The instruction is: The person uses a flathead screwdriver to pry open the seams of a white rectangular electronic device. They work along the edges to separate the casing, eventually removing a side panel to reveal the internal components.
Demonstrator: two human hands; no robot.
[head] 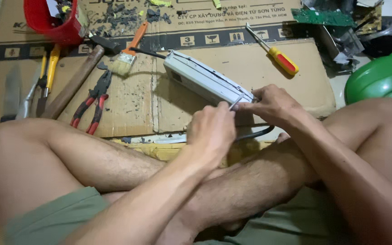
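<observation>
Both at near end of grey box [205,79] on cardboard [128,104]: right hand [272,105] fingers pressed onto box corner to steady, left hand [212,131] fingers clamped on thin metal tool [235,103] at seam; pliers [91,106], brush [128,50], screwdriver [275,52] well beyond fingertips.

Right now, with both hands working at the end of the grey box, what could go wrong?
The left hand pushes a thin metal tool towards the right hand, which steadies the grey box; a slip could stab those fingers. The box appears to rest partly on one edge on the cardboard, so it may twist under force. The black cable lies beside the bare legs and could snag.
</observation>
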